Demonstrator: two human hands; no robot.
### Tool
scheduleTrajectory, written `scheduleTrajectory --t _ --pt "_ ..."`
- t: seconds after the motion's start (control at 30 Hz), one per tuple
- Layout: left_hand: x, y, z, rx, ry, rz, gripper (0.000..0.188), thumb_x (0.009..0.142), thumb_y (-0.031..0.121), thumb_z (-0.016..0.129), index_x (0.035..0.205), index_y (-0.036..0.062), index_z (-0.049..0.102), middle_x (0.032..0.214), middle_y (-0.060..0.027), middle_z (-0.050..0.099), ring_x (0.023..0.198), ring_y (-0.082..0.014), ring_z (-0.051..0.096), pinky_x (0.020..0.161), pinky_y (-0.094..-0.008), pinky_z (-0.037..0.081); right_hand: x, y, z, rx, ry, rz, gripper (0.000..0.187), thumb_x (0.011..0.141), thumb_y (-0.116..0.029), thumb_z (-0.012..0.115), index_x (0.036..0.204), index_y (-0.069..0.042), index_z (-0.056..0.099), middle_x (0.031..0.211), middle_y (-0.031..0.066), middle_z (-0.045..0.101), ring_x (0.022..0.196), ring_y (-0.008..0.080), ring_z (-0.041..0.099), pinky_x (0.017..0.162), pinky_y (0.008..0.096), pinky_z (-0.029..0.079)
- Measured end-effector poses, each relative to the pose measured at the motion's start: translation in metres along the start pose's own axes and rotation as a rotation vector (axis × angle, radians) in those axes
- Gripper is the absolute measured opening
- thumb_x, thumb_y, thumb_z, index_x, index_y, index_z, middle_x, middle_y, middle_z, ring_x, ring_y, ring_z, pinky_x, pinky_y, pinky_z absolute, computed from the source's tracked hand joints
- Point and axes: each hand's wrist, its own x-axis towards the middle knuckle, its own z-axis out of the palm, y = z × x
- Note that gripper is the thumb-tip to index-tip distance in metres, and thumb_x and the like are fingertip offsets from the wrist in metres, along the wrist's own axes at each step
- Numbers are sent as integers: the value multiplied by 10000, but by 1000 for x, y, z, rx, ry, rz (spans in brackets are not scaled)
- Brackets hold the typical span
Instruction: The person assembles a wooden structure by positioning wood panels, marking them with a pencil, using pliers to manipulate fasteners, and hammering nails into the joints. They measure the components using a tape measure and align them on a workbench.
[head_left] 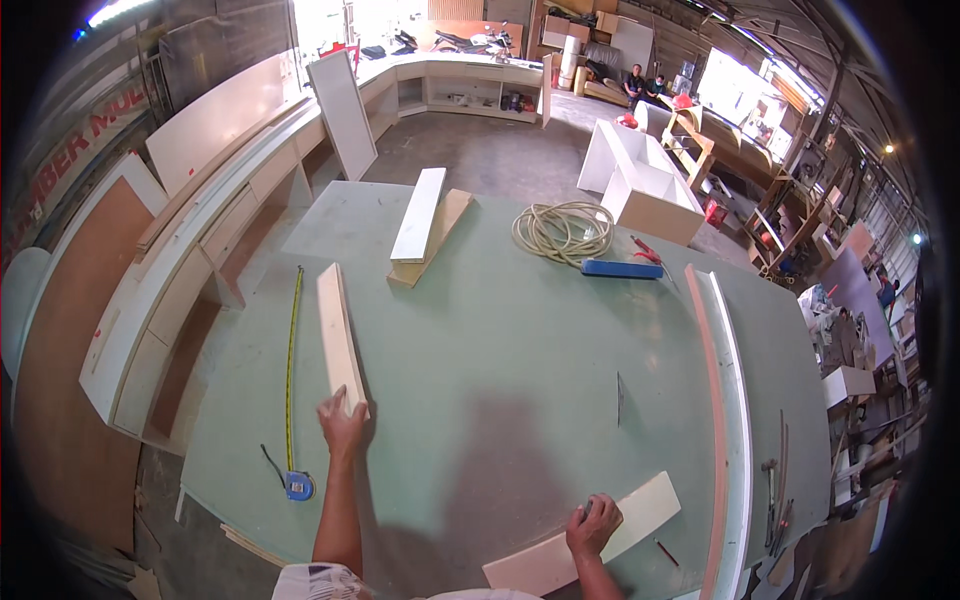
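My left hand is closed on the near end of a pale wooden board, which points away from me over the green tabletop. A tape measure with a blue case lies to the left, its yellow blade pulled out straight alongside that board. My right hand, fingers curled, is over a second pale board lying at a slant near the table's front edge. Something small and dark shows at its fingers, too little to name. A pencil lies just right of this board.
Two stacked boards lie at the far side. A coiled hose, a blue bar-shaped tool and red-handled pliers sit far right. Long strips run along the right, beyond them a hammer. Cabinets stand left.
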Motion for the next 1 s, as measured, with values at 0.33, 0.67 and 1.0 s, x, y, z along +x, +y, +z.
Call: scheduleTrajectory --t 0.33,0.67,1.0 --pt "278 108 200 674 226 390 793 800 522 737 1389 30 539 1504 -329 378 1418 -464 336 1176 -546 254 9 -19 -5 -67 -113 48 398 869 -255 618 1209 -49 604 1272 185 579 1192 401 524 1017 566 366" --pt "327 117 225 863 168 265 783 737 492 727 1326 15 533 1269 -243 543 1231 -391 508 1079 -459 390 13 -22 -5 -116 -137 13 396 856 -237 635 1198 -40 605 1252 187 593 1163 402 542 1001 544 383" --pt "55 56 103 -1124 -923 -435 692 905 396 577 1380 -82 419 1250 -310 590 1034 -431 641 970 -489 519 8 -4 12 -73 -32 17 322 759 -180 630 1053 -63 571 1118 146 560 1085 357 534 946 511 373"
